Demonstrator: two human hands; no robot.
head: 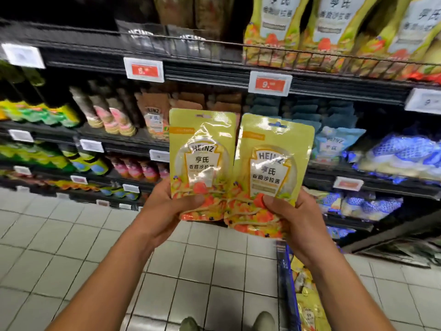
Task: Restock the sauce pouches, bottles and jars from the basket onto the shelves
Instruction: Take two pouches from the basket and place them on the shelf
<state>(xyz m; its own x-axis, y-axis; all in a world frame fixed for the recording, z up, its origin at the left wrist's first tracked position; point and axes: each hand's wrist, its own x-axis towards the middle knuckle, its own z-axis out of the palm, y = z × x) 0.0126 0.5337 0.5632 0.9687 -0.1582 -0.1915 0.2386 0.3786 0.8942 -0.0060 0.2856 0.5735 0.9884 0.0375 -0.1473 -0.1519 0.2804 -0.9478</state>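
Left hand (167, 211) pinches pouch (202, 151) bottom.

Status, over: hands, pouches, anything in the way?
Left hand grips one yellow pouch by its bottom, right hand the other pouch. Both upright, not yet shelved. Matching pouches on top shelf, behind a wire rail.

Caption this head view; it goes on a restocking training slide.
Left hand grips one yellow Heinz pouch, right hand a second pouch, facing the stocked sauce shelves.
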